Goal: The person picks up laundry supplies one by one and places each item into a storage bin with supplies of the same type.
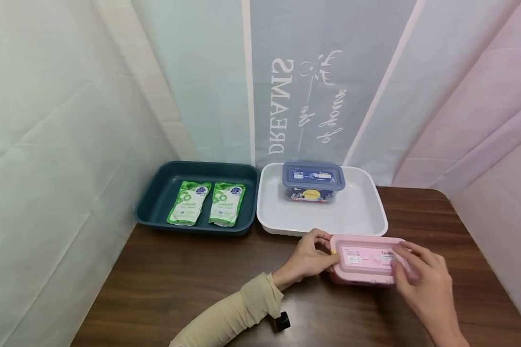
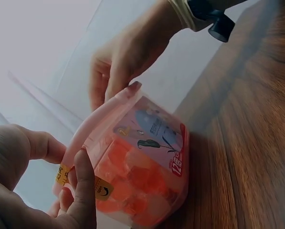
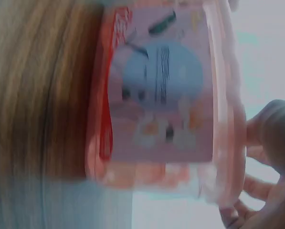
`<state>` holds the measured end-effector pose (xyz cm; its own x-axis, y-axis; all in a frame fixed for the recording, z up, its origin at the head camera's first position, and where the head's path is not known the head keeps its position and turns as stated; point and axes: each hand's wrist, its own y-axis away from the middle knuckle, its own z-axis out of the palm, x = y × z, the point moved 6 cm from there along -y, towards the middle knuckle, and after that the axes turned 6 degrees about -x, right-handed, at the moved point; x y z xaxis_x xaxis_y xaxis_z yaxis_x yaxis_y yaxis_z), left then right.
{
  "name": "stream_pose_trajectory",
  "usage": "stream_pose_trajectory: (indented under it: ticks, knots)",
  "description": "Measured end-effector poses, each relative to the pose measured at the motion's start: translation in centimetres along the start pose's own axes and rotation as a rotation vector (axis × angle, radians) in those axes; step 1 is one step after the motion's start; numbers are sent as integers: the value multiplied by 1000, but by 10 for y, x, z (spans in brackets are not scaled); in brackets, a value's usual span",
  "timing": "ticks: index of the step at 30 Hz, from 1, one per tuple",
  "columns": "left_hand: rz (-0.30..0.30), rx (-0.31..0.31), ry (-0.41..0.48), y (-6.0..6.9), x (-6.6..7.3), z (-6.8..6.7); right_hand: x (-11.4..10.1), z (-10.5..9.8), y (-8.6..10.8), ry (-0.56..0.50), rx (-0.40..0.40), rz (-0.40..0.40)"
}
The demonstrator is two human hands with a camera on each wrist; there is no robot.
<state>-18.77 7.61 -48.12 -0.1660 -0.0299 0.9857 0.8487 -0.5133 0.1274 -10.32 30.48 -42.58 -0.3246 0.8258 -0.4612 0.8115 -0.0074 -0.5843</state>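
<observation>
A clear pink plastic box (image 1: 366, 279) with a pink lid stands on the table by the front right of the white tray. Orange-red pods (image 2: 132, 181) show through its wall in the left wrist view. My left hand (image 1: 308, 258) pinches the lid's left end, thumb in front, close to a yellow sticker (image 2: 62, 174). At the opposite end, my right hand (image 1: 430, 284) holds the lid with bent fingers and thumb; its exact contact is partly hidden. The right wrist view, blurred, shows the box's printed label (image 3: 161, 90).
A white tray (image 1: 269, 212) at the back holds a blue-lidded box (image 1: 313, 180). Left of it, a dark teal tray (image 1: 149, 207) contains two green-and-white pouches (image 1: 189, 203). Pale curtains (image 1: 199, 96) surround the wooden table (image 1: 178, 274).
</observation>
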Motion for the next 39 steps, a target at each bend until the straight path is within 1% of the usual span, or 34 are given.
stream_pose_trajectory:
  ticks: [2,4,6,9,12,14,18,20,21,23,26,28,32,36,39]
  knots:
    - [-4,-5,-6,2,0,-4,11,-6,0,-15,-5,72]
    - [-5,-5,-13,4,0,-8,22,-8,1,-57,-41,151]
    - [-2,0,-23,7,1,-14,33,-8,1,-117,-105,233]
    - [8,11,-41,12,2,-22,43,-3,3,-217,-234,334]
    - [22,17,-52,17,4,-28,49,5,7,-284,-346,415]
    - [22,19,-42,20,5,-32,50,10,9,-337,-399,465]
    - [3,21,-9,26,4,-38,50,19,12,-485,-432,535]
    - [-5,24,3,29,4,-41,49,23,12,-540,-438,546]
    - [-10,22,4,30,3,-43,47,24,12,-549,-444,546]
    - [-19,19,15,32,2,-46,44,26,11,-541,-471,544]
    - [-27,22,27,37,0,-53,37,31,11,-508,-534,542]
    - [-34,31,36,40,0,-57,34,35,11,-520,-568,551]
    - [-40,28,36,45,-1,-64,29,42,11,-616,-578,557]
    - [-50,9,13,52,0,-73,22,48,12,-762,-573,547]
    - [-55,-2,-16,59,1,-81,14,55,12,-822,-590,540]
